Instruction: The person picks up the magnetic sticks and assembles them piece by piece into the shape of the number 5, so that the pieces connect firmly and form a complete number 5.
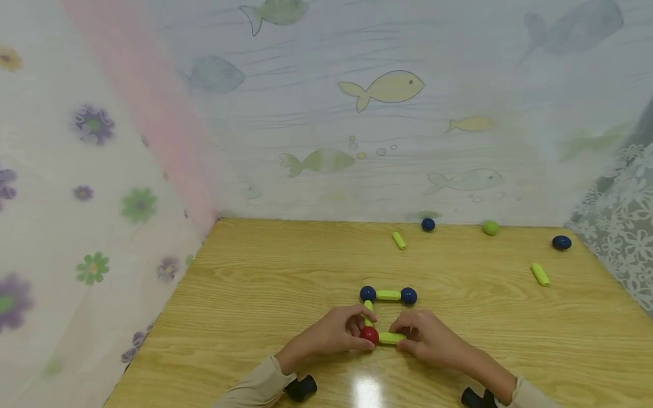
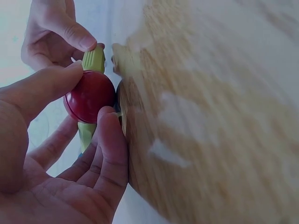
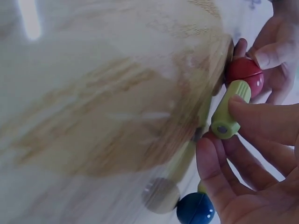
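My left hand [image 1: 334, 333] grips a red ball [image 1: 369, 336] between thumb and fingers on the wooden table. A yellow-green magnetic rod [image 1: 390, 338] meets the ball's right side, and my right hand [image 1: 436, 339] pinches its other end. In the right wrist view, the rod's free end shows a grey metal disc [image 3: 223, 129]. Another yellow-green rod [image 1: 368, 309] runs from the red ball to a blue ball [image 1: 368, 293], partly behind the left fingers. From there a third rod [image 1: 388, 295] leads right to a second blue ball [image 1: 408, 296].
Farther back lie loose pieces: a yellow-green rod [image 1: 399, 241], a blue ball [image 1: 428, 225], a green ball [image 1: 491, 228], another blue ball [image 1: 562, 242] and another rod [image 1: 539, 275]. A fish-patterned curtain [image 1: 316, 113] hangs along the table's back edge, a flowered one [image 1: 107, 226] on the left.
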The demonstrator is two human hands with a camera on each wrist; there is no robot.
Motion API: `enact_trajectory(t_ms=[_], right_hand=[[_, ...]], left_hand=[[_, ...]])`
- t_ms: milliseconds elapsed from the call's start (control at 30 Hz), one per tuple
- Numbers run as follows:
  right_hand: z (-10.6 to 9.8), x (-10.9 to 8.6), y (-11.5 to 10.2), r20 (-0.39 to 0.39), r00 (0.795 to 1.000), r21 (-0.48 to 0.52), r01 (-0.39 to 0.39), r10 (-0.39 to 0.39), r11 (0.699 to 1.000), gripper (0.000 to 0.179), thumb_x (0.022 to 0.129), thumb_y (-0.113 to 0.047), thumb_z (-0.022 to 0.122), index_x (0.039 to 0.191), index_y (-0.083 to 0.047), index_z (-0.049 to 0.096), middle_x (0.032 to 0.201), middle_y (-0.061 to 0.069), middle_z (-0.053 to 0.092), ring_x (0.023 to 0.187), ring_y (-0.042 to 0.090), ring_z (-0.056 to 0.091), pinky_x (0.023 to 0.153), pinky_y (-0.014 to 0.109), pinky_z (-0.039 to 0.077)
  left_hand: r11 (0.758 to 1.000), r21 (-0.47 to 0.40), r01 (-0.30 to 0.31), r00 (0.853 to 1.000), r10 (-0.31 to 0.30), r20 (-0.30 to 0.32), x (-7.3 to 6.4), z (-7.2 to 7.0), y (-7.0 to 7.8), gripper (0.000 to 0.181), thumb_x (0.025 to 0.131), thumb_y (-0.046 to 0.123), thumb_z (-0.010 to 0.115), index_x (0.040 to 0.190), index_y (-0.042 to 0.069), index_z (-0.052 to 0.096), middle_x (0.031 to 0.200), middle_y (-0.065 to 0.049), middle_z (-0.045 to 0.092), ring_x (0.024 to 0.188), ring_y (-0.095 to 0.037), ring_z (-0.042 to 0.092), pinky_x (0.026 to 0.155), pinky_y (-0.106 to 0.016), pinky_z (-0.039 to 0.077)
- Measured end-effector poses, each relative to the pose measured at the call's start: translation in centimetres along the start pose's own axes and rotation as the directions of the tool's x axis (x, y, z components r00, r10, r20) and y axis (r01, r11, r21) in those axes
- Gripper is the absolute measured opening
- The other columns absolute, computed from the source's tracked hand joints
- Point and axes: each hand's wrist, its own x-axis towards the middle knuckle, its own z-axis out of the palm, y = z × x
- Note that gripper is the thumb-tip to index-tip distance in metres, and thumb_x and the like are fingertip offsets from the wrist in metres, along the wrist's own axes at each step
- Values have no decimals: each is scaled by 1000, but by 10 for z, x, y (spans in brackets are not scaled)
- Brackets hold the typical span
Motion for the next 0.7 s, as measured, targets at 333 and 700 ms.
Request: enact_trajectory(t_ms=[333, 700], right_hand=[[-4, 3, -2, 21, 999, -22, -24, 25, 999, 16, 81, -3, 72, 96, -6, 71, 86, -3, 64, 70, 1, 51, 58, 21, 47], [0, 2, 2, -4, 999, -42, 40, -40, 998, 16, 80, -4, 73, 96, -7, 71, 84, -4, 62, 70, 0, 51, 58, 20, 47]], left_hand=[[1000, -1, 9, 1000, -9, 0, 2, 0, 1, 37, 80, 24, 77, 112, 16, 61, 89, 4, 58, 72, -7, 56, 66, -20, 49], [1000, 8, 0, 1000, 0, -5, 1, -1, 1, 37, 80, 25, 78, 112, 17, 61, 89, 4, 59, 72, -7, 56, 66, -20, 49]])
